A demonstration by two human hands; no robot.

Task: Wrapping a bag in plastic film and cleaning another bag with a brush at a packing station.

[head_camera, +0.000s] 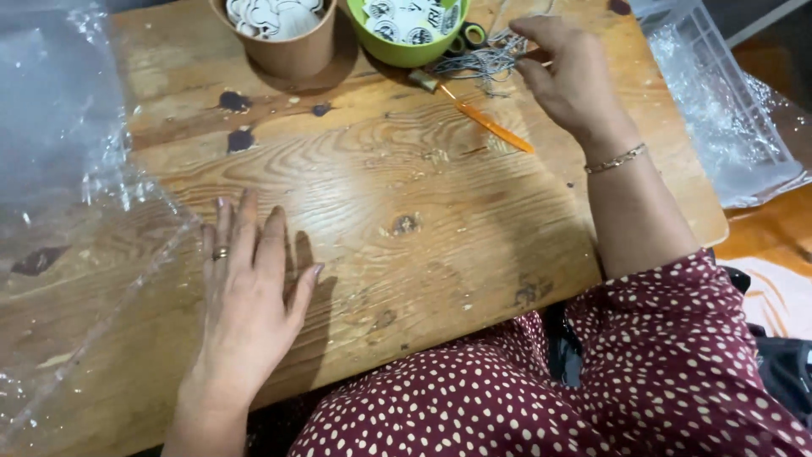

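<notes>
Wooden table (406, 195), worn and stained, carries all items noted. Right hand (571, 80) is at the far edge, fingers loosely curled and slightly apart, their tips touching a tangle of grey string (486, 61); whether any strand is pinched cannot be told. Orange tool (491, 125), slim and pointed, lies just on the near side of those fingers, close under the palm, not held. Its long axis runs diagonally, from a dark end beside the string down toward the right wrist. Right hand is much the nearer to both; left hand (249, 292) is well apart from them, resting flat on the wood, fingers extended and close together, gripping nothing. Clear plastic sheet (76, 169) lies just beyond the left fingers' outer side. Past the string stand a green bowl (406, 52) of round printed tags and a brown paper cup (292, 51) of pale cut-outs.
</notes>
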